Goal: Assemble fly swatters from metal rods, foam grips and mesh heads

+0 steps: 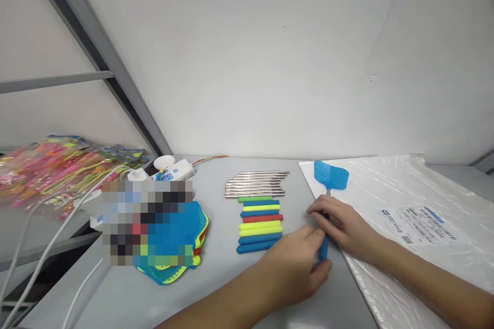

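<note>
Blue fly swatter [331,176] held across tabletop [216,293] edge, head over plastic-covered sheet [389,205]. Left hand [291,267]: fingers together, clamped on blue handle [323,249]. Right hand [341,223]: fingers clamped on shaft below head. Keep both holds firm, shaft in line with handle (steady wrists help). Shaft-handle joint hidden behind fingers. Steel rods [255,184], colored sleeves [260,226] in rows nearby. Swatter pile [173,259] partly behind pixelated patch [146,221]; covered items unreadable.

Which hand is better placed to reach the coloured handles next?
Left, probably: the left hand sits nearer the coloured handles; the right hand is farther away, at the neck of the blue fly swatter.
</note>
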Tool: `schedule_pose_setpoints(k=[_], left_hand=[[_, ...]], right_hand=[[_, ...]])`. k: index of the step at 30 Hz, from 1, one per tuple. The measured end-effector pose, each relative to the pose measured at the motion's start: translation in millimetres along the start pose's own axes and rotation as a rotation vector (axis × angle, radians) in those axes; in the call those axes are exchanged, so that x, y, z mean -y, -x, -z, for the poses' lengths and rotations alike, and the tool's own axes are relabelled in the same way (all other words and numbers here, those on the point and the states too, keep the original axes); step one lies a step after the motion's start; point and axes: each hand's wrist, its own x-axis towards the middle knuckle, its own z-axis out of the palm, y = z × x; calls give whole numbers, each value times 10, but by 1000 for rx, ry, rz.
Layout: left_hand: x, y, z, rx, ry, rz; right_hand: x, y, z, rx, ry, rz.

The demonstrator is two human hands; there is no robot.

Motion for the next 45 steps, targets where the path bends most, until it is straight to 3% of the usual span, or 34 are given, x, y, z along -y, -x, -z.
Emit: schedule_pose_setpoints(k=[6, 12, 17, 20, 26, 30, 33, 40, 45], left_hand=[[-5, 17, -14, 3, -57, -34], [21, 53, 150, -50, -379, -171], [139, 67, 589, -185, -580, -34], [178, 76, 762, -201, -680, 66], [113, 90, 695, -153, -731, 30], [63, 114, 615, -125, -731, -2], [49, 138, 588, -114, -717, -23], [87, 192, 484, -124, -689, -137], [124, 207, 383, -114, -636, -197]], right_hand=[[-11, 4, -8, 105, 16, -31], [-30, 22, -13, 132, 21, -16], [-11, 42, -12, 135, 24, 7], [6, 52, -15, 130, 49, 32], [75, -30, 48, 110, 139, 12], [159, -281, 105, 153, 192, -45], [138, -620, 76, 184, 265, -57], [-152, -1564, -218, 162, 359, -27], [-247, -1825, -344, 278, 365, 34]])
